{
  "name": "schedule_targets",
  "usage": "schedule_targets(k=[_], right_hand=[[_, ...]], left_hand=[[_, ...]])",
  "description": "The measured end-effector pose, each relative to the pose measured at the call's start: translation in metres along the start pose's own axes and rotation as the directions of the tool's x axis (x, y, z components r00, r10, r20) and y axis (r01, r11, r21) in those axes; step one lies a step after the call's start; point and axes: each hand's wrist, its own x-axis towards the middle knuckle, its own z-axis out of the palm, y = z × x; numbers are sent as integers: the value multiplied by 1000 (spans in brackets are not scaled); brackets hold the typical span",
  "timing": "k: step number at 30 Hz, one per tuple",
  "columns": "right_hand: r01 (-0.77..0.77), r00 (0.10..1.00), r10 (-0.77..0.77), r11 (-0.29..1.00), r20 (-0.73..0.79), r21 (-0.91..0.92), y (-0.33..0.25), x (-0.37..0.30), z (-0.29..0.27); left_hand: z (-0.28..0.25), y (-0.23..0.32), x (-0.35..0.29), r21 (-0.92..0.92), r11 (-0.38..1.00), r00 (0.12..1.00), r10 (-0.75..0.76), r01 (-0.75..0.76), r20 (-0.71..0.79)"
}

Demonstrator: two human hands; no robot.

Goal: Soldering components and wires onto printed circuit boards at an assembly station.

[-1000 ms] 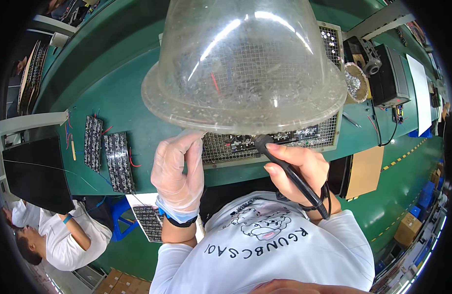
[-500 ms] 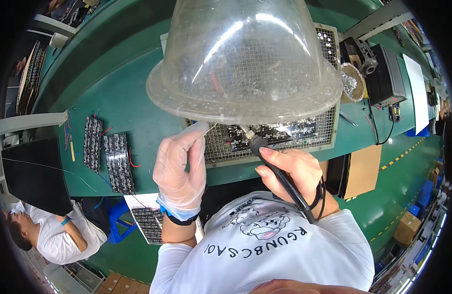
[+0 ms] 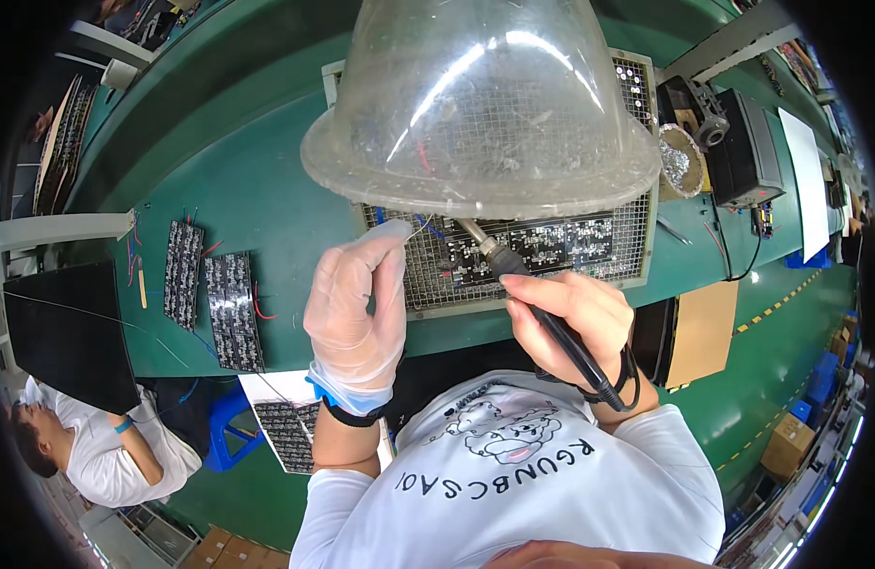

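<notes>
- Left hand [image 3: 357,308] is in a see-through glove, thumb and index fingertips pinched together on a thin wire [image 3: 422,228], silvery and poking out toward the right. It's up off the desk [image 3: 267,218], around the middle of the near edge.
- Right hand [image 3: 580,318] is bare and wrapped around a black soldering iron [image 3: 542,308], pretty much like a pen. Metal end points up and left, away from the near edge. Can't really tell if the tip is touching anything, since the dome's rim crowds that spot.
- The black circuit board [image 3: 542,248] lies flat on a wire-mesh tray [image 3: 423,280] near the middle of the desk's near edge. The iron's shaft crosses over its left part.
- Big clear dome [image 3: 485,114], kinda scuffed and bell-shaped, hangs between the camera and the tray, so the tray's far part only shows through the plastic.
- Two more curved boards [image 3: 231,313] sit side by side toward the desk's left end, the right one close to the near edge with a red wire [image 3: 261,305] beside it. A little wooden stick [image 3: 142,287] is further left.
- Right of the tray there's a bowl [image 3: 681,192] of silvery bits, a black box [image 3: 748,147] past it, plus tweezers [image 3: 674,230] closer to the near edge.
- Past the desk's near left corner, a co-worker in white [image 3: 124,455] is by a blue stool [image 3: 230,431].
</notes>
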Motion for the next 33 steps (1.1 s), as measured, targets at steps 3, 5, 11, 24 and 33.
schedule_targets(k=[3,5,11,24,33], right_hand=[[-23,1000,23,1000,4,-3,-2,2,-1],[-36,999,36,999,14,-9,-3,3,-3],[-29,999,30,999,32,-17,-5,4,-5],[-72,997,73,997,-28,25,-3,-6,-27],[-178,755,348,924,-555,338,58,-63,-62]], left_hand=[[1,-2,2,4,999,999,40,-40,-11],[1,-2,3,13,998,997,70,-69,-14],[1,0,5,21,996,996,90,-89,-14],[-22,3,-2,209,965,985,168,-155,-45],[-111,48,16,81,994,997,80,-79,-13]])
